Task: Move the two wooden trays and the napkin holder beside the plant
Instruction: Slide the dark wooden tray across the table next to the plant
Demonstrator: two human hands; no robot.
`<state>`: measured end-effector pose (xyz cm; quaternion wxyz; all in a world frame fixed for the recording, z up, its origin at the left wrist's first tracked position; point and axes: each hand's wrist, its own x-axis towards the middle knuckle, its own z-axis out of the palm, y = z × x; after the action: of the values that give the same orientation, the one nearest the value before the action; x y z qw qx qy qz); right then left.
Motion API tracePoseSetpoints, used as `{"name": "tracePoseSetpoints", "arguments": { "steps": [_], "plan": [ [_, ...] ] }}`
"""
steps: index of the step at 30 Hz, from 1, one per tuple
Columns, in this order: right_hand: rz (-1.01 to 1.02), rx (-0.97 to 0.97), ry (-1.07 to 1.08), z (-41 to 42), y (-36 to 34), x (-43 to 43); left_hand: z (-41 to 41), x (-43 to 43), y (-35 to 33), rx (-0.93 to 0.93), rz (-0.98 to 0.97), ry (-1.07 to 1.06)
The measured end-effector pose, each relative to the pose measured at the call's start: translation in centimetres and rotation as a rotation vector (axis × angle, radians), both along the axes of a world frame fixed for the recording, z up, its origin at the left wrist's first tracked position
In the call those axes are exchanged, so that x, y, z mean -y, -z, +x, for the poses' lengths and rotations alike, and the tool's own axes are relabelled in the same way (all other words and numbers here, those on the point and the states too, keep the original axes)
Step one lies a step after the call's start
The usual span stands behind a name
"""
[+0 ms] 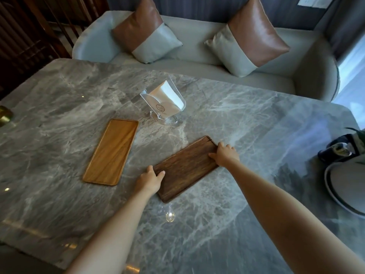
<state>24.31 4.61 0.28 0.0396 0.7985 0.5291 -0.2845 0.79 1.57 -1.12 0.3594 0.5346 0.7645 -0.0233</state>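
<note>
A dark wooden tray (185, 169) lies slanted on the grey marble table (246, 119). My left hand (151, 178) grips its near-left edge, thumb on top. At the tray's far-right end my right hand (225, 153) holds the rim. A light wooden tray (111, 152) lies flat to the left, untouched. Behind both stands a clear acrylic napkin holder (164, 101) with white napkins. The plant (355, 135) shows only as green leaves over a dark blue pot (337, 150) at the right edge.
A white dish with a dark rim (343, 186) sits below the pot at the right edge. A brass object (5, 115) is at the far left. Across the table stands a pale sofa (197, 48) with two cushions.
</note>
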Motion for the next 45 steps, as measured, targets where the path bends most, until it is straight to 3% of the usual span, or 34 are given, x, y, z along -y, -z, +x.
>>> {"name": "tracePoseSetpoints", "arguments": {
  "steps": [6,16,25,31,37,45],
  "plan": [
    [0.05,-0.048,0.106,1.0,0.1,3.0,0.3,-1.0,-0.6,0.015,-0.006,0.04],
    [0.14,-0.295,0.407,4.9,-1.7,9.3,4.4,-3.7,-2.9,0.116,0.086,0.207],
    [0.252,-0.302,0.681,9.1,-2.3,18.2,15.5,-3.9,-5.2,0.096,0.172,0.516],
    [0.262,-0.539,0.999,11.4,-1.3,23.4,24.5,-2.0,-5.6,0.07,0.255,0.725],
    [0.291,-0.635,1.258,14.0,-0.6,26.3,31.7,0.0,-4.5,0.125,0.234,0.882],
    [0.334,-0.618,1.365,16.3,1.8,26.9,37.8,0.1,-1.8,0.101,0.205,1.001]
  ]
}}
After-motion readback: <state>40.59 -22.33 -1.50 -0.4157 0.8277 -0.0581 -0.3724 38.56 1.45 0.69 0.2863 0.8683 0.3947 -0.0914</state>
